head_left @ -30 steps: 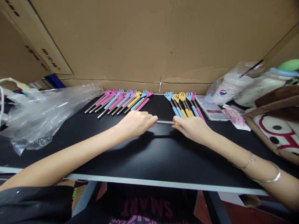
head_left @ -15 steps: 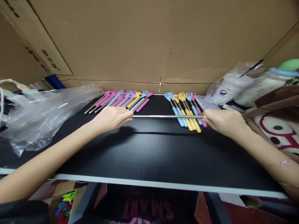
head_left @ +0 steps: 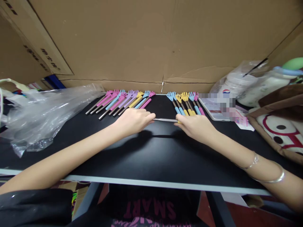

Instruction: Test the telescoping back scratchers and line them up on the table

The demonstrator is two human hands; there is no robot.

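Level above the black table, a telescopic back scratcher (head_left: 166,120) spans my two hands, with only a short piece of its metal rod showing. My left hand (head_left: 134,121) is closed round one end, hiding what is there. Fingers wrapped, my right hand (head_left: 196,126) grips the other end, where a bit of yellow handle shows. Behind my left hand lies a row of back scratchers (head_left: 113,102) in pink, blue, purple and yellow. Another group of back scratchers (head_left: 185,103), blue, yellow and pink, lies behind my right hand, which covers their lower handles.
A clear plastic bag (head_left: 44,113) lies on the table (head_left: 151,164) at left. To the right are a phone-like flat device (head_left: 211,110), a bagged white cup (head_left: 236,83), a bottle (head_left: 267,86) and a brown plush item (head_left: 281,126). Cardboard (head_left: 151,41) walls the back.
My hands have come closer together, the right moving left and the left moving right. The visible rod of the back scratcher has become much shorter.
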